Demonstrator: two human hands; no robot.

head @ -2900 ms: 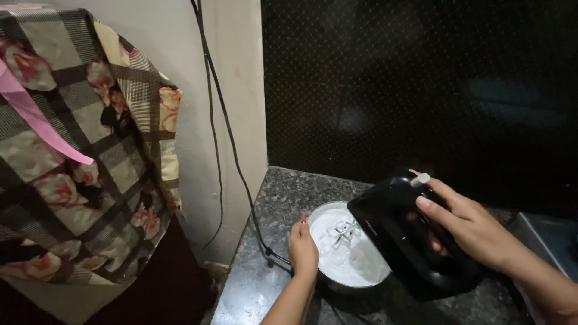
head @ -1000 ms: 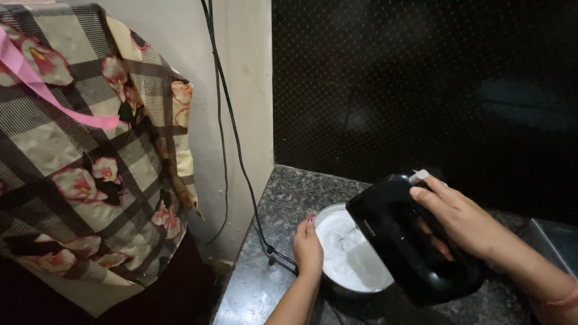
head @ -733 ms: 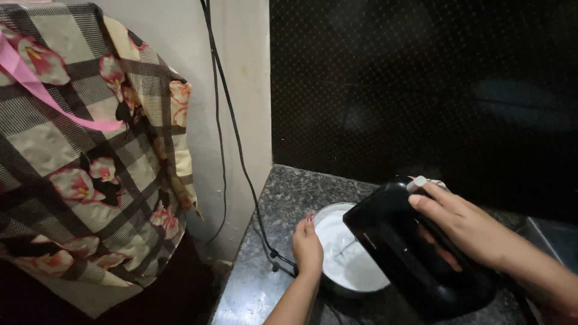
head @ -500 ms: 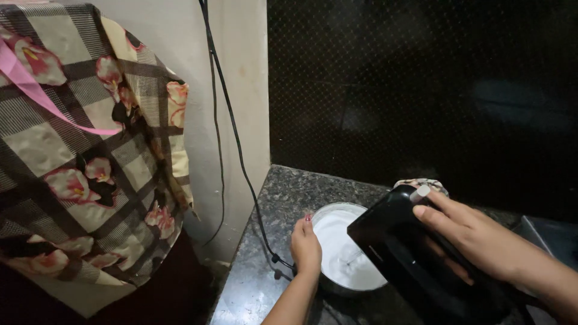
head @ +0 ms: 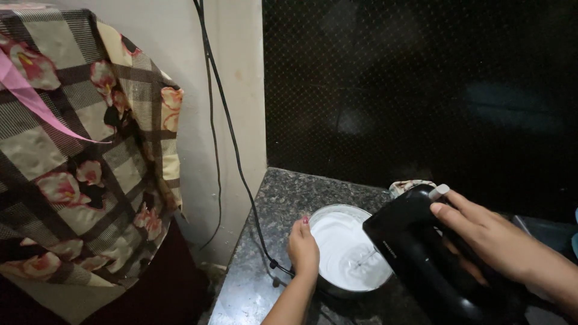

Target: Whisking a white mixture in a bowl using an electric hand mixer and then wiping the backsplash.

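A round metal bowl [head: 326,212] of white whipped cream [head: 337,241] sits on the dark speckled stone counter [head: 277,192]. My left hand [head: 303,248] grips the bowl's near left rim. My right hand [head: 490,241] is closed on the handle of a black electric hand mixer [head: 415,247], tilted over the bowl's right side. Its metal beaters [head: 360,262] dip into the cream.
A black power cord [head: 232,144] hangs down the pale wall to the counter's left edge. A floral checked cloth bag [head: 78,174] with a pink strap hangs at left. A dark dotted panel [head: 421,90] backs the counter. A small patterned object [head: 404,186] lies behind the mixer.
The mixer has shifted right and lower over the bowl, uncovering more cream. My left hand has stayed on the rim.
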